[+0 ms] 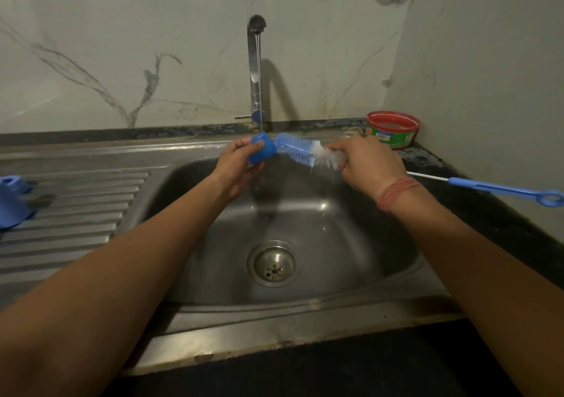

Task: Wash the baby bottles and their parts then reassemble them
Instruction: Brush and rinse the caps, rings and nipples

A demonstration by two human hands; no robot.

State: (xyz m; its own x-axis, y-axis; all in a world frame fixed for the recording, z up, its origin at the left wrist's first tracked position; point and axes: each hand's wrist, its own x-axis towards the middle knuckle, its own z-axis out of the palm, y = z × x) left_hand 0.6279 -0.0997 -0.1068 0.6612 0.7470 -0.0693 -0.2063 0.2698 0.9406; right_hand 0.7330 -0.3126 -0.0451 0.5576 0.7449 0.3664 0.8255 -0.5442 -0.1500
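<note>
Holding: the left hand (pixel 236 164) is gripping a small blue cap (pixel 262 152) with curled fingers, above the back edge of the sink (pixel 351 277), with the opening of the cap turned to the right.
Right hand: the right hand (pixel 367 164) is closing its fingers around the bottle brush (pixel 300 152) at the white end of the bristles; the blue bristle tip is touching the mouth of the cap, and I cannot tell if it is going inside.
Brush handle: the thin wire and the blue handle (pixel 503 189) are passing behind the right wrist and are reaching out over the dark counter (pixel 518 238) at the right edge of the sink.
Water: a thin stream is running down from the tap (pixel 255 67), which is standing at the middle of the back edge; the stream is falling just beside the cap and is reaching the basin below.
Drain: the round drain (pixel 274 264) is sitting in the middle of the basin floor.
Left side: a blue plastic part (pixel 13 201) is lying on the ribbed draining board (pixel 76 213), at its far left edge, partly cut off by the frame.
Back right corner: a red and green tub (pixel 393 128) is standing on the counter, near the wall.
Right wrist: red threads (pixel 396 192) are circling the wrist.
</note>
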